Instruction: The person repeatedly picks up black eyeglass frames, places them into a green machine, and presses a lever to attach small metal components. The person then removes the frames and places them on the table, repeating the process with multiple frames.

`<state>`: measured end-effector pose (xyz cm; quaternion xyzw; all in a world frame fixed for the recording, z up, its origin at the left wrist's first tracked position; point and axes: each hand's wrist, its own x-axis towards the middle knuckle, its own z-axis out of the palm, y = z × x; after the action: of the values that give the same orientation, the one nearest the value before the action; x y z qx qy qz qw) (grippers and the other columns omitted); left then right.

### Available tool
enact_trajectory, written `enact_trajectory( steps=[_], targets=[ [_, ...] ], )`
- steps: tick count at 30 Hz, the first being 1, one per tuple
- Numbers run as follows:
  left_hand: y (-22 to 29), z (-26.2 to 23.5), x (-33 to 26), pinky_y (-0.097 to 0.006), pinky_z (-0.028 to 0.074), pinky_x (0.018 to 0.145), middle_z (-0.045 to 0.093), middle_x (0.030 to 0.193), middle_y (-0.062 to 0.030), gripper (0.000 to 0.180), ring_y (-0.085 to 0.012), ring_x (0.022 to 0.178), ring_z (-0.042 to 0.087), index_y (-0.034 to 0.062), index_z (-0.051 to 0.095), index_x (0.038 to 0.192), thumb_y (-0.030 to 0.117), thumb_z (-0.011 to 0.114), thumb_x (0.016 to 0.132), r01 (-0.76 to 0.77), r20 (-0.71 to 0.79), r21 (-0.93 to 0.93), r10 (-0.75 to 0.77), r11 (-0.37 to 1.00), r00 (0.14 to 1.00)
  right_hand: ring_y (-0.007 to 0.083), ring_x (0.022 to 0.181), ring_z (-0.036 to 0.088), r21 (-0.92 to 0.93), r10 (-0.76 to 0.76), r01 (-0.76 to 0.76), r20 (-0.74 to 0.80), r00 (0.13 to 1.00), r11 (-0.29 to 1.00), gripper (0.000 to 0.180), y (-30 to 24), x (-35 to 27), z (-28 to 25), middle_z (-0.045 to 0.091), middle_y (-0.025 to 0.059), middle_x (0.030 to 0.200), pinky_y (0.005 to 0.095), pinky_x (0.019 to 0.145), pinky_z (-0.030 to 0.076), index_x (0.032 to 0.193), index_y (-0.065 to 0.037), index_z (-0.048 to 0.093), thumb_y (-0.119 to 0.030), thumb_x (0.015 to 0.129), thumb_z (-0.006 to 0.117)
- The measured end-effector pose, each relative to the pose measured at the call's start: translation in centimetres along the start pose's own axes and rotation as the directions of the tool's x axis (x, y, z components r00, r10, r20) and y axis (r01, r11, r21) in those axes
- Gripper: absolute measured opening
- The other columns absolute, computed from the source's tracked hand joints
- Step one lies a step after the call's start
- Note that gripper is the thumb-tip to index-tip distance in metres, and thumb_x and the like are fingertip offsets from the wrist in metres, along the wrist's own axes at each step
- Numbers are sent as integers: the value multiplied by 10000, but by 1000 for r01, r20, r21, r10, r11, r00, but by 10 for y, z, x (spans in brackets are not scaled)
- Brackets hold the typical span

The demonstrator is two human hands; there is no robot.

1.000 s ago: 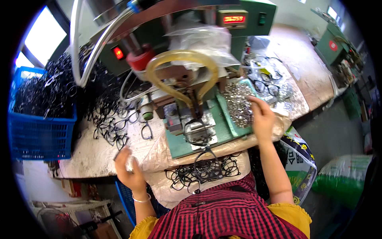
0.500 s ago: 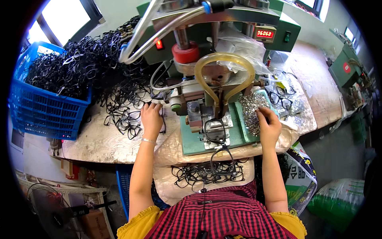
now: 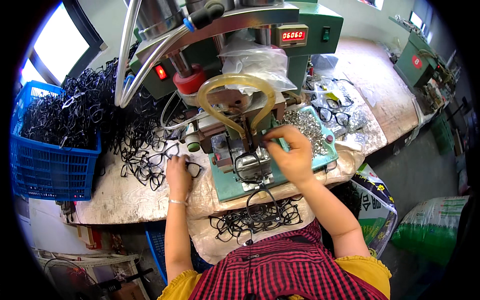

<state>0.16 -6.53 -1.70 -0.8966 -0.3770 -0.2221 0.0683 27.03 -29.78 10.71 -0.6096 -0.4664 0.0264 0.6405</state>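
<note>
A black eyeglass frame (image 3: 262, 220) hangs from the working point of a bench press (image 3: 239, 192), one rim up at the metal fixture and the other toward me. My right hand (image 3: 292, 156) is at the fixture beside the tubing loop, thumb and fingers pinched; whatever they hold is too small to make out. On the table to the left, my left hand (image 3: 178, 177) has its fingers closed on another black eyeglass frame (image 3: 194, 170). A teal tray (image 3: 326, 161) of small shiny metal parts (image 3: 306, 122) stands right of the fixture, partly behind my right hand.
A blue crate (image 3: 55, 167) heaped with black frames stands at the left, with more frames (image 3: 142, 162) spilling beside it. Several frames (image 3: 230, 220) lie on the covered ledge before me. A yellowish tubing loop (image 3: 206, 90) and a plastic bag (image 3: 260, 65) hang on the press.
My right hand has moved left from the tray of metal parts to the press fixture. My left hand stays by the loose frames, a rim now showing beside its fingers. The view has shifted rightward.
</note>
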Motion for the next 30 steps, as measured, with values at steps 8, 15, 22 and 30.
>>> enact_trajectory(
  steps=[8,15,22,30],
  targets=[
    [-13,-11,-6,-352,476,661,558,813,-51,257,-205,737,570,53,630,1119,-31,538,895,421,171,-645,-417,637,893,121,907,634,369,230,-224,28,973,902,445,-13,-6,26,682,53,862,275,891,464,1203,21,505,14,794,682],
    [14,-56,-9,-337,463,828,551,982,-52,272,-173,881,530,54,540,1276,179,503,1038,43,303,-681,-227,-731,926,149,1111,589,430,343,-364,128,931,826,588,-35,-12,22,702,97,1041,325,1034,392,1364,32,438,-35,834,682],
    [150,-164,12,-439,535,859,716,1018,-107,248,-280,912,676,118,770,987,40,710,759,-512,-403,-720,319,468,858,353,1271,531,-530,41,19,101,994,848,257,30,-10,-32,665,163,1202,446,1075,404,1079,-77,695,-110,824,689],
    [172,-163,24,-443,528,865,712,1023,-23,315,-243,819,628,157,774,1004,89,783,697,-608,-298,-540,543,582,785,387,1279,503,-622,-106,92,14,994,777,100,81,-24,-52,629,147,1267,479,1029,434,852,-104,719,-99,755,742]
  ],
)
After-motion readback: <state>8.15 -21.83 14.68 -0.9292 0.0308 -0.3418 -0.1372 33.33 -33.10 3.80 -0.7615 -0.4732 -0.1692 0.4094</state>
